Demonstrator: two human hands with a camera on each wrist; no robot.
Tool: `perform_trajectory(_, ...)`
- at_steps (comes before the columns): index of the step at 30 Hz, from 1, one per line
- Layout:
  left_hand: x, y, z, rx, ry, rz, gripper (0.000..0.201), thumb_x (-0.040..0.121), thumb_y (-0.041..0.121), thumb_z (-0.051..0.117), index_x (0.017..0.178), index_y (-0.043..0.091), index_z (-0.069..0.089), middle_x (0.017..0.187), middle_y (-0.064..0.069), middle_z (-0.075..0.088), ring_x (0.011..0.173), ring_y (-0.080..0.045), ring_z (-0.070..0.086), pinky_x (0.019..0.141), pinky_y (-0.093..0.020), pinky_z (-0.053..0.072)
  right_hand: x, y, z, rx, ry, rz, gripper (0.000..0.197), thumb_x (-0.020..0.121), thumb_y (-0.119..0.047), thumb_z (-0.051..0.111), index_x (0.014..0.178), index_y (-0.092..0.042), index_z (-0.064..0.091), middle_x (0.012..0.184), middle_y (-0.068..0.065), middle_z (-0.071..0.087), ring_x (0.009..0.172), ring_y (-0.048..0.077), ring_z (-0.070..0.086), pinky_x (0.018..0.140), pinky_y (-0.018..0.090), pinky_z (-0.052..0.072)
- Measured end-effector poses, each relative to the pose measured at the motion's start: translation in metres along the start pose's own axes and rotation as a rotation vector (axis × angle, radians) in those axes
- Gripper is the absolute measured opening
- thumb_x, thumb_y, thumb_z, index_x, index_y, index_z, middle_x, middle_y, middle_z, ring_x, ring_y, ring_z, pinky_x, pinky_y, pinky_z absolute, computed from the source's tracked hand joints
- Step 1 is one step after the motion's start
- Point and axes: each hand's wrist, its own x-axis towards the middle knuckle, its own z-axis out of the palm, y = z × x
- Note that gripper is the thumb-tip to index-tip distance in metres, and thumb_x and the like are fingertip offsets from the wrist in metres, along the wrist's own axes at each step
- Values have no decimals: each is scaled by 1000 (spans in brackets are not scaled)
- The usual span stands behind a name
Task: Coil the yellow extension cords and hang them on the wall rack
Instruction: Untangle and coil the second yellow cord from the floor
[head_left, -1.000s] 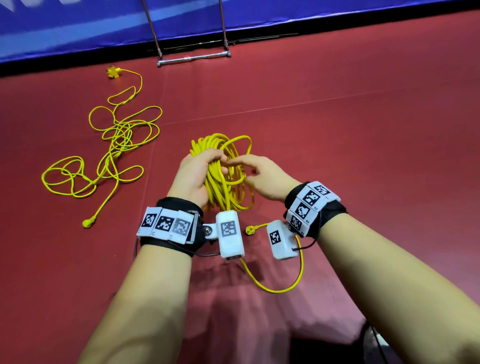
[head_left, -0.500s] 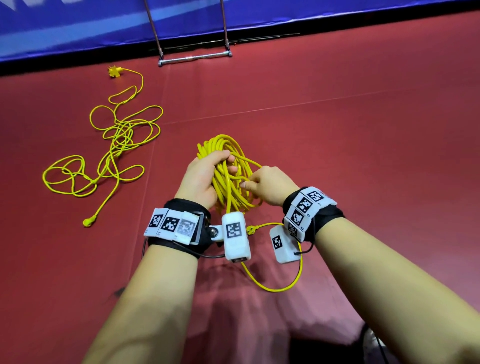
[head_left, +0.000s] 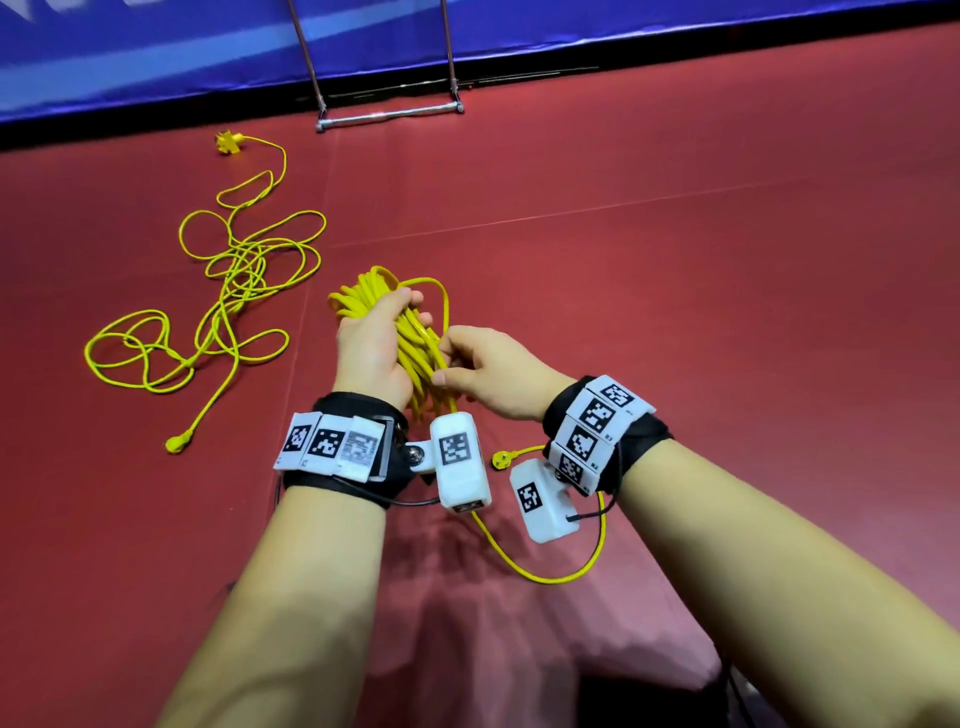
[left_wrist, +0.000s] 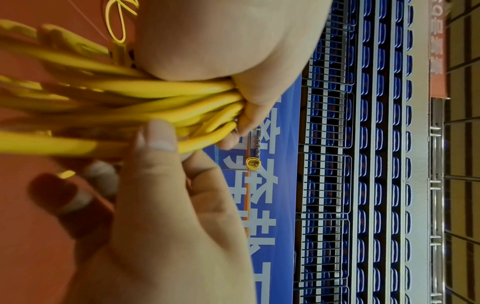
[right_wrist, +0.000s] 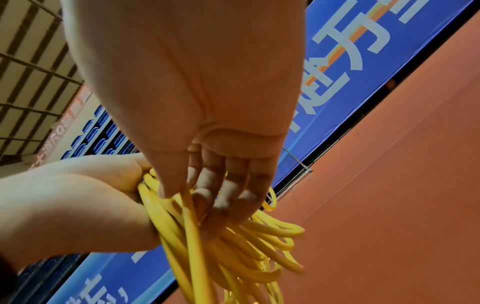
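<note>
My left hand grips a bundle of coiled yellow extension cord above the red floor. The right hand is beside it and pinches one strand that loops over the coil's far end. The cord's tail hangs below my wrists and ends in a plug. In the left wrist view the strands run under my left fingers. In the right wrist view my right fingers lie on a strand. A second yellow cord lies loose on the floor to the left.
The loose cord's plug lies near my left wrist and its socket end lies by the blue banner. A metal stand foot rests at the banner's base. In the left wrist view a small yellow coil hangs on a far rack.
My right hand has drawn a loose strand over the coil's far end and come down its right side. The left hand keeps its grip and the coil has tilted left.
</note>
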Motion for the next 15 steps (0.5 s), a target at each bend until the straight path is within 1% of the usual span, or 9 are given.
perform_trajectory(2, 2, 0, -2, 3, -38, -34, 12, 91, 3, 60, 79, 7, 63, 71, -5, 65, 56, -15, 60, 62, -35, 50, 0, -1, 0, 94, -8, 47, 15, 93, -9, 62, 88, 2, 53, 70, 2, 62, 60, 12, 55, 60, 26, 46)
perform_trajectory(4, 2, 0, -3, 27, -70, -72, 11, 91, 6, 60, 80, 6, 62, 69, -7, 63, 59, -19, 60, 57, -34, 51, -2, -4, -2, 203, -15, 84, 15, 97, -7, 55, 86, 2, 51, 66, 9, 62, 57, 19, 57, 57, 30, 47)
perform_trajectory(5, 2, -1, -4, 48, -88, -94, 11, 92, 9, 61, 81, 6, 62, 69, -9, 61, 59, -21, 60, 54, -33, 52, -3, -6, -3, 229, -2, 94, 17, 98, -7, 53, 84, 1, 52, 64, 9, 60, 53, 20, 57, 54, 31, 47)
perform_trajectory(7, -1, -3, -2, 98, -136, -135, 14, 91, 16, 62, 83, 6, 63, 69, -14, 59, 55, -27, 59, 53, -39, 54, -5, -10, -6, 257, 36, 101, 21, 100, -10, 51, 81, -1, 52, 59, 7, 57, 48, 20, 55, 49, 29, 45)
perform_trajectory(9, -5, -4, 0, 119, -179, -144, 15, 91, 18, 64, 85, 4, 63, 69, -19, 58, 50, -29, 58, 52, -46, 54, -5, -13, -12, 265, 71, 84, 23, 101, -12, 50, 81, -1, 53, 58, 5, 55, 46, 20, 52, 49, 29, 42)
perform_trajectory(10, -8, -5, 2, 118, -197, -137, 15, 91, 17, 64, 86, 3, 62, 70, -19, 58, 48, -30, 57, 52, -47, 53, -5, -13, -14, 268, 85, 76, 24, 101, -13, 50, 79, -3, 53, 57, 5, 54, 45, 19, 51, 48, 28, 42)
perform_trajectory(12, -12, -6, 5, 110, -245, -127, 14, 92, 13, 64, 82, 3, 61, 71, -17, 58, 46, -29, 56, 51, -45, 54, -5, -14, -17, 262, 102, 74, 27, 101, -15, 50, 74, -9, 50, 57, 5, 53, 42, 16, 49, 45, 26, 40)
perform_trajectory(15, -19, -7, 8, 95, -281, -137, 17, 93, 9, 60, 77, 4, 57, 64, -13, 59, 37, -27, 53, 41, -40, 51, -4, -14, -17, 282, 96, 90, 28, 100, -18, 53, 72, -13, 47, 54, 2, 54, 42, 18, 49, 45, 29, 39)
